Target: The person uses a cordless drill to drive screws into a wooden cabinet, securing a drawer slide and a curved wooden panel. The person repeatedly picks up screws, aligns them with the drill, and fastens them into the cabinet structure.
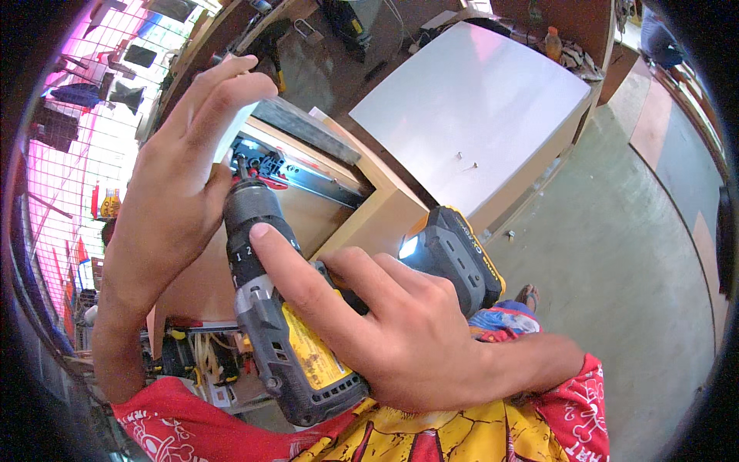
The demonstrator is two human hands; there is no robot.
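Observation:
A yellow and black cordless drill (315, 339) is gripped in my right hand (408, 323), whose index finger lies along its body. The drill's battery (454, 258) shows beyond that hand. The bit points away from me at a metal drawer slide (331, 191) with a red part, fixed inside a wooden cabinet (385, 208). Whether the bit touches a screw there is hard to tell. My left hand (173, 162) is closed around the edge of a white panel (229, 137) beside the slide, its thumb close to the drill's chuck.
A white-topped board (469, 100) lies at the back right with two small screws (466, 160) on it. An orange bottle (553, 44) stands behind it. Wire mesh (61, 154) with hanging items lines the left. Several tools (204, 362) lie below the cabinet.

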